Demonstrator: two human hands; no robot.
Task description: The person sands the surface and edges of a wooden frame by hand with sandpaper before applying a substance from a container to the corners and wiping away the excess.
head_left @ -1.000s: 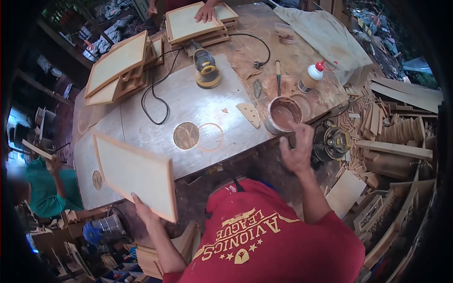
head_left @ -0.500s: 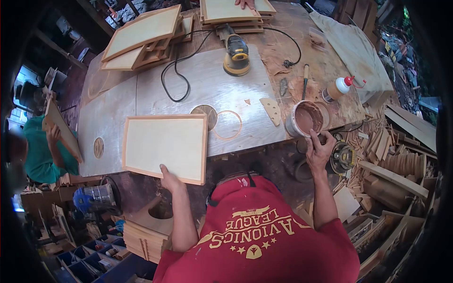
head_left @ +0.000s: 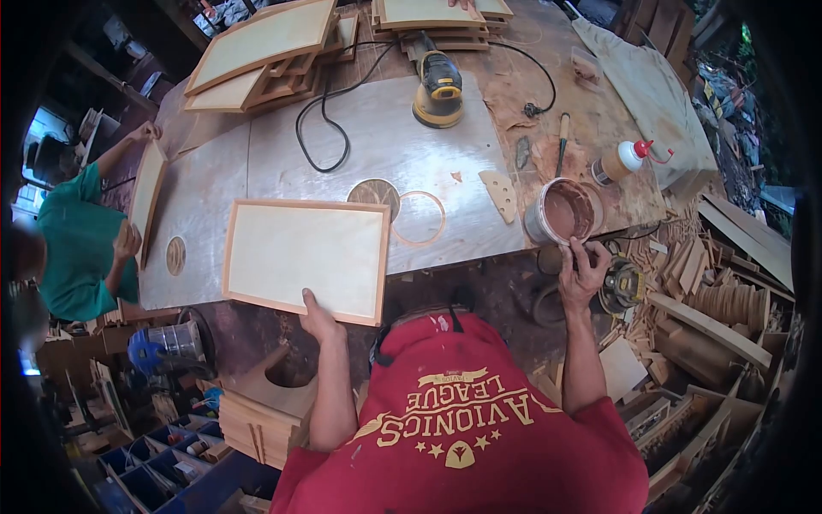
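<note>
My left hand [head_left: 322,324] grips the near edge of a shallow wooden framed panel [head_left: 304,257], thumb on its pale face and fingers hidden underneath. The panel is tilted over the front edge of the worktable [head_left: 282,141]. My right hand [head_left: 584,276] has its fingers curled at the near rim of a plastic tub [head_left: 538,224] holding reddish-brown paste. The tub sits near the table's front right edge. Beside it are a glue bottle [head_left: 618,163] with a red cap, a wooden-handled tool [head_left: 562,144] and a flat piece of wood with holes [head_left: 497,195].
A yellow-black sander [head_left: 439,92] with a black cord stands mid-table. Stacked framed panels [head_left: 261,50] lie at the far side, where another person's hand [head_left: 462,5] rests. A co-worker in green [head_left: 81,248] holds a panel at the left. Wood offcuts [head_left: 685,265] fill the right side.
My left hand and the framed panel have shifted slightly right and up. My right hand stays at the tub's rim. The co-worker's panel has turned more upright, with one arm now reaching over it.
</note>
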